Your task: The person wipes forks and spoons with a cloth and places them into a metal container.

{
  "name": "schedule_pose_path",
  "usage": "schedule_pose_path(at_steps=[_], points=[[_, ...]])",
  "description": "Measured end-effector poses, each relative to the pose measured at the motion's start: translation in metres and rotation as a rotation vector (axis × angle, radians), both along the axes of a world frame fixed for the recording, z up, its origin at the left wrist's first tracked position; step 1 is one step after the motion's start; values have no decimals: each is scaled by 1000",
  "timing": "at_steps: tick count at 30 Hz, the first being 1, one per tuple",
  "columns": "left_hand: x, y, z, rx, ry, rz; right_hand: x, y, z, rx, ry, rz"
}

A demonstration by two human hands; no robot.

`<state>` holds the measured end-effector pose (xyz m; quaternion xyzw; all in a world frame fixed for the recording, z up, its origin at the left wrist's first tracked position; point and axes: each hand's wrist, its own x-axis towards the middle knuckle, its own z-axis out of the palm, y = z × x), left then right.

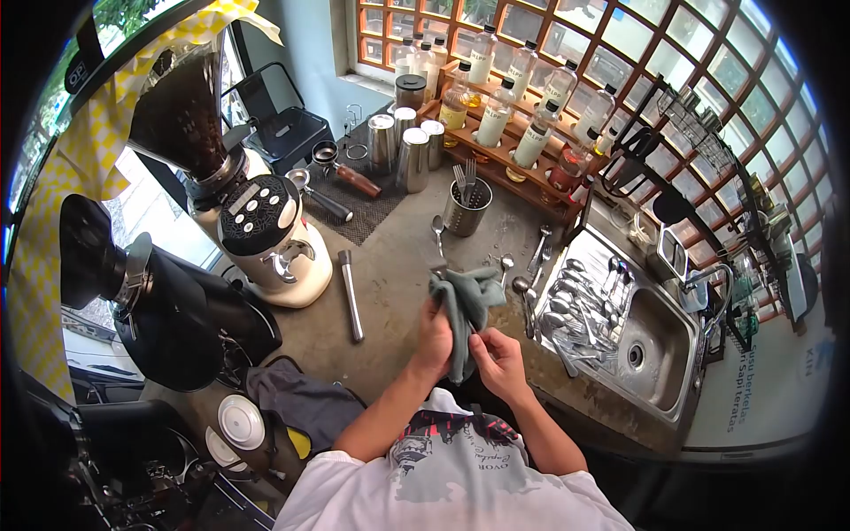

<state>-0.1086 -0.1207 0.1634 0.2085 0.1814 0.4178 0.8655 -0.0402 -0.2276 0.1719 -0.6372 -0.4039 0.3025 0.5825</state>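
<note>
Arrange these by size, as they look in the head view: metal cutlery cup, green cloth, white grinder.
Largest to smallest:
1. White grinder
2. Green cloth
3. Metal cutlery cup

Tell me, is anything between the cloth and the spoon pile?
Yes: loose spoons lie on the counter between the cloth and the pile. Nothing visible separates the left hand or right hand from the cloth.
</note>
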Motion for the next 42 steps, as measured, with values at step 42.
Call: schedule_pose_path(at_steps=[42], points=[[12,12,-16,350,358,126,7,-18,-15,-193,-37,189]])
